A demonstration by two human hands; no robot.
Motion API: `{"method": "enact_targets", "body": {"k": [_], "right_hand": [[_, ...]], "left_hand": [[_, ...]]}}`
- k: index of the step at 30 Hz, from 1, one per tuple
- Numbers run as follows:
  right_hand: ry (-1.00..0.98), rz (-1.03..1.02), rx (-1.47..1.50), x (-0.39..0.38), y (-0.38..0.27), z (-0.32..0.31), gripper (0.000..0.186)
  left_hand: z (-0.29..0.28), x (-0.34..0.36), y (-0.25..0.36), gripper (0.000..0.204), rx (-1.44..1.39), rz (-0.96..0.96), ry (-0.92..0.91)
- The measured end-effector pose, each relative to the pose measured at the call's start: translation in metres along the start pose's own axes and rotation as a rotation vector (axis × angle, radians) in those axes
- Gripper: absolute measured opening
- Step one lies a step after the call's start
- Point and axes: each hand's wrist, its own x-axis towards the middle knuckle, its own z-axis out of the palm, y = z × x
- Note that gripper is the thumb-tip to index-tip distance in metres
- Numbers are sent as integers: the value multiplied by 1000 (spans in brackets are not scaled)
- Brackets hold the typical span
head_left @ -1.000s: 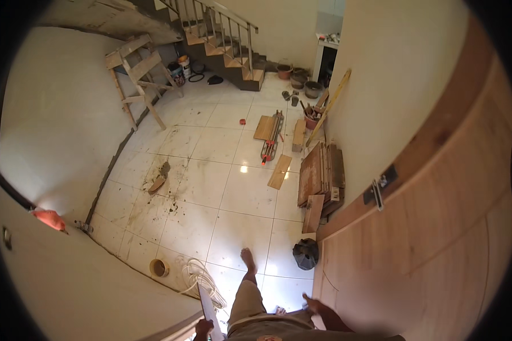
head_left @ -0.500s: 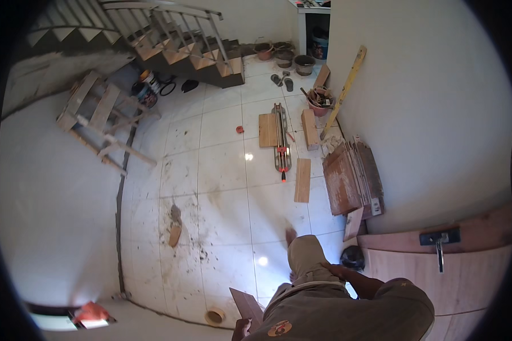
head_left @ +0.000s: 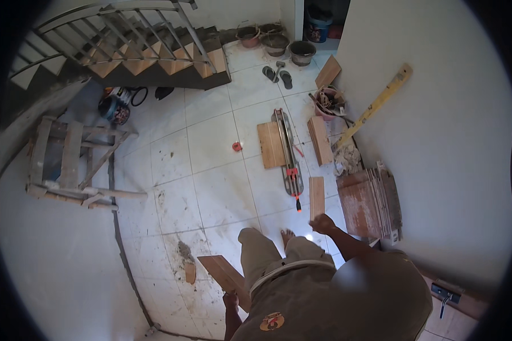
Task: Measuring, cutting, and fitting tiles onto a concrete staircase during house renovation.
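My left hand (head_left: 230, 299) is closed on the edge of a brown wood-patterned tile (head_left: 226, 275), which I carry low at my left side. Ahead of my right hip, my right hand (head_left: 323, 224) hangs with its fingers curled, and nothing shows in it. In the picture it overlaps the near end of a narrow tile strip (head_left: 317, 195) on the floor; I cannot tell that they touch. Beyond lies a manual tile cutter (head_left: 288, 153) with a long rail and an orange-tipped handle. A wood-patterned tile (head_left: 271, 145) rests against the cutter's left side.
Several brown tiles (head_left: 360, 203) lean on the right wall, near a stack of narrow tiles (head_left: 320, 140) and a yellow level (head_left: 375, 106). A wooden trestle (head_left: 71, 153) stands left. Buckets (head_left: 302, 52) and sandals (head_left: 286, 79) are farther off, beside the stairs (head_left: 148, 65).
My view has shifted, and the cutter now appears lower and nearer. My right hand has left my thigh and swung forward. The tile in my left hand shows more fully.
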Motion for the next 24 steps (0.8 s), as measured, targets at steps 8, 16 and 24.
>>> {"method": "enact_targets", "body": {"k": [8, 16, 24], "right_hand": [[397, 545, 1041, 260, -41, -83, 44], [-157, 671, 420, 532, 0, 40, 49], [15, 854, 168, 807, 55, 44, 63]], "left_hand": [[-23, 237, 193, 28, 902, 245, -330], [283, 508, 491, 29, 1383, 541, -343], [511, 690, 433, 25, 704, 473, 119]]}}
